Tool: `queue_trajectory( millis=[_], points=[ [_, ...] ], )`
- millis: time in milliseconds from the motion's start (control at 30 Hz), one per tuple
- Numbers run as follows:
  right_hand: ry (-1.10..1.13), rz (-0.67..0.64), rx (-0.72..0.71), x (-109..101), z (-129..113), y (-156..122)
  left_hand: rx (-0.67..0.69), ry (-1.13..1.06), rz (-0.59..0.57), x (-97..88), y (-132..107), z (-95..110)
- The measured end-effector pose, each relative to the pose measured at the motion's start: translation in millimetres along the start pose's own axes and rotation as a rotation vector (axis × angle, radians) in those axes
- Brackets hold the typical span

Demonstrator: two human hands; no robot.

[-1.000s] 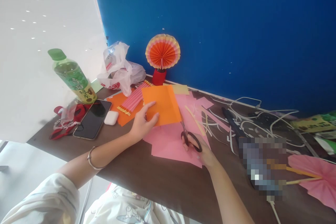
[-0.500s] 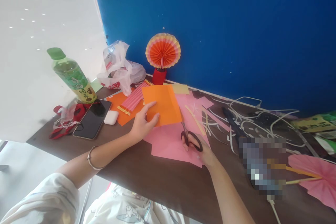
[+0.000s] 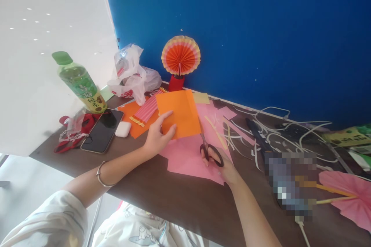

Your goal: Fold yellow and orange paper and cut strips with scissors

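Observation:
My left hand [image 3: 159, 135] grips an orange sheet of paper [image 3: 179, 114] by its left side, thumb on top and the other fingers partly hidden. In my right hand [image 3: 222, 166] is a pair of scissors [image 3: 213, 155] with dark handles, my fingers through the loops. The blades point up at the orange sheet's lower right corner; how far they reach past its edge is hard to see. Beneath both hands lie pink sheets of paper [image 3: 188, 158]. A pleated pink strip with yellow and orange edges [image 3: 149, 106] rests left of the orange sheet, on more orange paper [image 3: 136, 132].
Left on the dark table [image 3: 174, 200] are a phone [image 3: 102, 131], a white earbud case [image 3: 123, 129] and a green drink bottle [image 3: 81, 85]. Behind stand a plastic bag [image 3: 130, 77] and a round paper fan [image 3: 181, 56]. Paper strips, white cables [image 3: 272, 139] and a pink fan [image 3: 348, 193] lie right.
The top right corner of the orange sheet has risen slightly and its right-hand strip has shifted. Both hands and the scissors stay almost where they were.

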State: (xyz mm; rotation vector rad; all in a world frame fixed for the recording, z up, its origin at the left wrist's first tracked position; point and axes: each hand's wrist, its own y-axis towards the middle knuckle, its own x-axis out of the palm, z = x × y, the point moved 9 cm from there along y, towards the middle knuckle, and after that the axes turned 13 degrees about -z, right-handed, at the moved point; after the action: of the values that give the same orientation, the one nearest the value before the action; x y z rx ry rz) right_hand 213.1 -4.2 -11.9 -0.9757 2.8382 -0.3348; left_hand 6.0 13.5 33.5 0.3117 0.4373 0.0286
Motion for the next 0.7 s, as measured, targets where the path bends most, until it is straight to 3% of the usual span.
queue_trajectory(
  millis=[700],
  points=[
    [0.023, 0.000, 0.007, 0.6, 1.7, 1.0, 0.008, -0.014, 0.022, -2.5, 0.3, 2.5]
  ],
)
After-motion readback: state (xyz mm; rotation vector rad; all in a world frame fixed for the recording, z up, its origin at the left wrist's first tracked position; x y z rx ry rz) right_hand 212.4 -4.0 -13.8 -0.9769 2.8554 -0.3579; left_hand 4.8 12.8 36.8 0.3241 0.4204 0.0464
